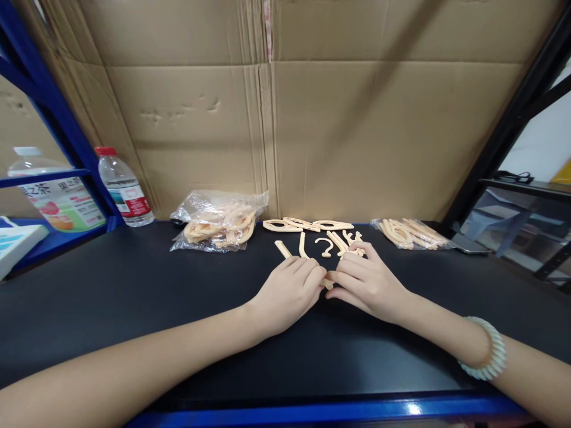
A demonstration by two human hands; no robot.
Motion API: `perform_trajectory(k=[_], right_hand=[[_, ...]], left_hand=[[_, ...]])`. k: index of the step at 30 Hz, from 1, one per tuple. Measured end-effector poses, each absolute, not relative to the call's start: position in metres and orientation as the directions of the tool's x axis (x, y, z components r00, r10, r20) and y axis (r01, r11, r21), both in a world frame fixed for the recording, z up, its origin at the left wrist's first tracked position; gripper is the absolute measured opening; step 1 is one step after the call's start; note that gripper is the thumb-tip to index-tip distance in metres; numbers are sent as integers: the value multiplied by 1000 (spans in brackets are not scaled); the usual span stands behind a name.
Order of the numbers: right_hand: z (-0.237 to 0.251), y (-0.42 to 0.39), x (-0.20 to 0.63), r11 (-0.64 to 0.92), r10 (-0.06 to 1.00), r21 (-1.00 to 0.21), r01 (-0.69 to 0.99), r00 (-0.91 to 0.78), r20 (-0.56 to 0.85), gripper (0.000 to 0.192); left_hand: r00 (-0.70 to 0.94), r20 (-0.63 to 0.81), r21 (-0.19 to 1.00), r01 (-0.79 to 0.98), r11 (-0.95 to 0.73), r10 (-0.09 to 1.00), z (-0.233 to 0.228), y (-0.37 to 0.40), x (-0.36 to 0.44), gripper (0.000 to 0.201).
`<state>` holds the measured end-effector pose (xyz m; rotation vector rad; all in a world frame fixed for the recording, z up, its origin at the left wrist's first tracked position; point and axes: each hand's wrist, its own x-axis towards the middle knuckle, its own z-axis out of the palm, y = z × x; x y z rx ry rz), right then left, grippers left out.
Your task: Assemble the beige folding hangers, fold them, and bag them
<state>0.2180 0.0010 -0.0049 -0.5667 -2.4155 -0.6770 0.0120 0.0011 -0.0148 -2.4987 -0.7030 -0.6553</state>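
Observation:
Over the middle of the table my left hand and my right hand meet, both closed. Between their fingertips they grip a small beige plastic piece, mostly covered by the fingers. A straight beige strip shows just beyond my left knuckles; I cannot tell whether that hand touches it. Behind the hands lie a slightly bent strip and a question-mark-shaped hook, like a hanger's hook. More narrow beige pieces lie beyond my right fingers, partly hidden by them.
Beige oval-holed pieces lie at the back of the black table. A clear bag of beige parts is at left, another bag at right. A red-capped bottle stands by the blue rack. Cardboard walls the back.

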Motion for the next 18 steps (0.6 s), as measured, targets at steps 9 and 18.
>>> perform_trajectory(k=[9, 18], right_hand=[[-5, -1, 218, 787, 214, 335, 518, -739, 639, 24], [-10, 4, 217, 848, 348, 77, 524, -662, 663, 14]], left_hand=[[719, 538, -244, 632, -735, 440, -16, 1, 14, 7], [734, 466, -162, 620, -768, 494, -14, -1, 12, 17]])
